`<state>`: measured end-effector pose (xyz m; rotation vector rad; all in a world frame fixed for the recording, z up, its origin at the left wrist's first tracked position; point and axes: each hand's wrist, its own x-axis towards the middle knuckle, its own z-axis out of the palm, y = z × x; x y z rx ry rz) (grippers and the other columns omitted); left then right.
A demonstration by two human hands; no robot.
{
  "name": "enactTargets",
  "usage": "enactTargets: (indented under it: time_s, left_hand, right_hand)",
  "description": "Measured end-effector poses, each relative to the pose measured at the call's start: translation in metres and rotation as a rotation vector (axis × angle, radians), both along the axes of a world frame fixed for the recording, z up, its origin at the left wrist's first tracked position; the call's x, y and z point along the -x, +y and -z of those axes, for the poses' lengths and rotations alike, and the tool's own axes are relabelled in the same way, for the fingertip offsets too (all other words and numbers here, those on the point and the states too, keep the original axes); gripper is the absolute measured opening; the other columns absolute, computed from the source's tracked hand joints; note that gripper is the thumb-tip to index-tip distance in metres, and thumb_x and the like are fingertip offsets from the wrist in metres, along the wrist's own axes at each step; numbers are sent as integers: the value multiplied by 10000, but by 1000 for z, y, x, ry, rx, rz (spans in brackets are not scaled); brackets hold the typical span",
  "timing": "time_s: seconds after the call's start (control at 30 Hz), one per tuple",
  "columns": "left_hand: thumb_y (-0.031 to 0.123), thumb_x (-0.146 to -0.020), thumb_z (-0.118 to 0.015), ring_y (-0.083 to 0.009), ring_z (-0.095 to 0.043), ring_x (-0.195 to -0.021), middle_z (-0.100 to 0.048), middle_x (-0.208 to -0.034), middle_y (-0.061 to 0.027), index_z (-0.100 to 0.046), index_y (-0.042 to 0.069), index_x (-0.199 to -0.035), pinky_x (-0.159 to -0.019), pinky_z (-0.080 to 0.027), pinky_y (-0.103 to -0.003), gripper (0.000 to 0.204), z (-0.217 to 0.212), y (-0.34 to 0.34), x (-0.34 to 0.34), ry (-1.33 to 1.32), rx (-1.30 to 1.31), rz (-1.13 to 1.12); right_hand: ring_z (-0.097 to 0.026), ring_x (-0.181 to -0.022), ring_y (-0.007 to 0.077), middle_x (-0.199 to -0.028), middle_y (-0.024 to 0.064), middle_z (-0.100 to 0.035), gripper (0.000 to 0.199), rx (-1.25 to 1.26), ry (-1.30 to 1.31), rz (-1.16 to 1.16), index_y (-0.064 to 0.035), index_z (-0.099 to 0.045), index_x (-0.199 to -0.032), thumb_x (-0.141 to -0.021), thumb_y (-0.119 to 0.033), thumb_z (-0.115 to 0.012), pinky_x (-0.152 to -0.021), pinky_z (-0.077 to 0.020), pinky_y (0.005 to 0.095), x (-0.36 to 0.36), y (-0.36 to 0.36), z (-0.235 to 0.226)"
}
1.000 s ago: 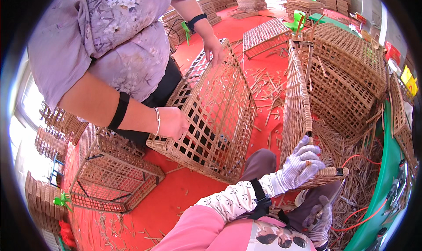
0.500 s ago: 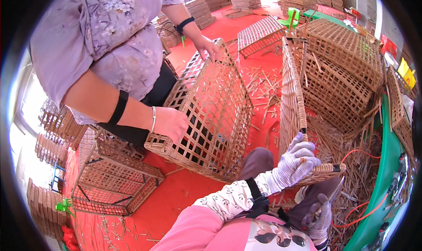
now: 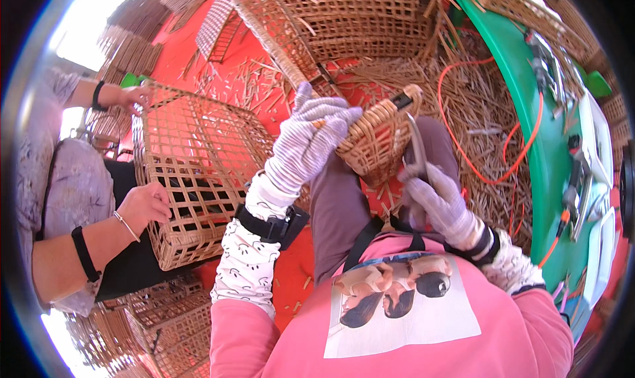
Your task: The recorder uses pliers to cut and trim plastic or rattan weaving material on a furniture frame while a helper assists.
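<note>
My left hand (image 3: 307, 136), in a striped pale glove, has its fingers curled at the rim of a brown woven basket (image 3: 377, 146) tilted between my knees. A dark bracket (image 3: 401, 101) shows at the basket's wrapped corner. In my gloved right hand (image 3: 440, 203), closed, is a tool with a curved grey blade (image 3: 417, 143), its tip up close to that corner. Its handle is mostly hidden by the glove. At the left, another person's hands (image 3: 142, 204) hold a larger openwork basket (image 3: 205, 160).
Beyond my knees, a large lattice basket (image 3: 364, 21) stands by cane scraps (image 3: 486, 136) on the red floor. A green table (image 3: 552, 199) at the right carries tools. An orange hose (image 3: 460, 160) loops near my right knee. More baskets (image 3: 172, 332) are stacked at lower left.
My view has swung to the right, so everything has shifted left in it. My right hand has risen with the curved tool toward the basket corner. My left hand stays at the rim.
</note>
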<state>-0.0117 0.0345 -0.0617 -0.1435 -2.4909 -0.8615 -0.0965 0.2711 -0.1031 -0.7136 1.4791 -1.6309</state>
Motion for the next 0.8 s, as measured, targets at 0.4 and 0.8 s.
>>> enactTargets:
  time_s: [0.4, 0.8]
  left_hand:
    - [195, -926, -405, -190, -553, -1010, -644, -939, -45, -659, 58, -996, -1070, -129, -435, 297, 4, 12, 4, 18, 34, -39]
    - [201, -916, -414, -187, -564, -958, -652, -921, -34, -671, 68, -982, -1053, -164, -431, 296, 6, 17, 8, 76, 5, -100]
  right_hand:
    - [-459, -458, 60, -628, 6, -489, 211, -346, 272, -73, -57, -507, -1037, -939, -215, -408, -393, -394, 223, -17, 11, 52]
    - [-590, -681, 380, -737, 189, -611, 169, -124, 899, -369, -42, -541, -999, -877, -136, -471, -598, -473, 421, 23, -4, 63]
